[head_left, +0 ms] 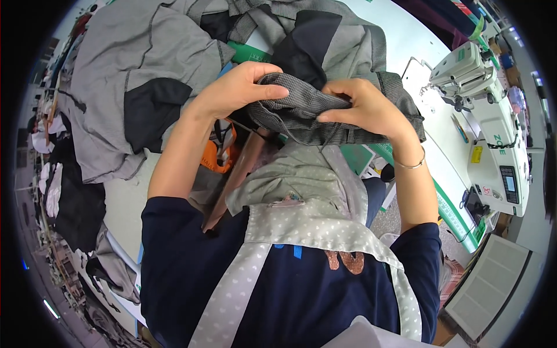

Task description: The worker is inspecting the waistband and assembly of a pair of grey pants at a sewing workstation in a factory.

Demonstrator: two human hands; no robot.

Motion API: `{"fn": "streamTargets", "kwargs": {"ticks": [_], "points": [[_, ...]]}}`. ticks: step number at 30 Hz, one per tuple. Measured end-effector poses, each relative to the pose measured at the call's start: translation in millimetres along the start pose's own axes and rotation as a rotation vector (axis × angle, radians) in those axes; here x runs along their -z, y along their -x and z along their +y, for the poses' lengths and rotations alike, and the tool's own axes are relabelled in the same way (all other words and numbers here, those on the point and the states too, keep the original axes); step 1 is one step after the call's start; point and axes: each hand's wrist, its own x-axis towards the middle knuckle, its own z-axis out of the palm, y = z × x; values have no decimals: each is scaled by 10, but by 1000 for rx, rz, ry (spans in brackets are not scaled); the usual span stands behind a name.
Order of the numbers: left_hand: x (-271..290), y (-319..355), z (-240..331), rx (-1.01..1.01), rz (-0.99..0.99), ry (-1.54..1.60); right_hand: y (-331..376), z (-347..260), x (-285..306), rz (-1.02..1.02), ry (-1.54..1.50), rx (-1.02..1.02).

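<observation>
Between my hands is a grey checked garment (313, 124), its waistband-like edge folded and bunched. My left hand (246, 90) pinches that edge at its left end, thumb on top. With thumb and fingers, my right hand (360, 107) grips the same edge farther right. Black lining (307, 46) and more grey cloth of the piece spread over the table behind my hands. To the left lies another grey garment (168, 52) with a black patch (151, 110) and dark seams; whether it joins the held one I cannot tell.
A white sewing machine (493, 156) stands on the white table (429, 75) to the right. Scissors (465, 199) lie near its base. An orange bag (220, 152) hangs below the table edge. Dark and grey cloth pieces (75, 197) are piled at far left.
</observation>
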Motion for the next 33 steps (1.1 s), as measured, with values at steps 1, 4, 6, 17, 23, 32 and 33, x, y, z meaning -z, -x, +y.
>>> {"fn": "streamTargets", "kwargs": {"ticks": [1,4,6,17,23,32,33], "points": [[-9,-6,1,-17,10,-20,-41,-48,-44,0,-2,0],[-22,28,95,-24,-15,-131,-104,-104,-105,73,111,-12],[-33,48,99,-15,-43,-220,-78,-82,-77,33,-14,-29],[-126,-21,53,-56,70,-201,-80,-33,-159,242,-187,36],[-16,-19,31,-102,47,-330,-65,-3,-118,218,-231,-82],[-10,-27,82,-217,150,-420,-37,-184,-168,129,-16,-100],[-37,-57,66,-193,143,-359,-35,-202,-222,125,0,-96]]}}
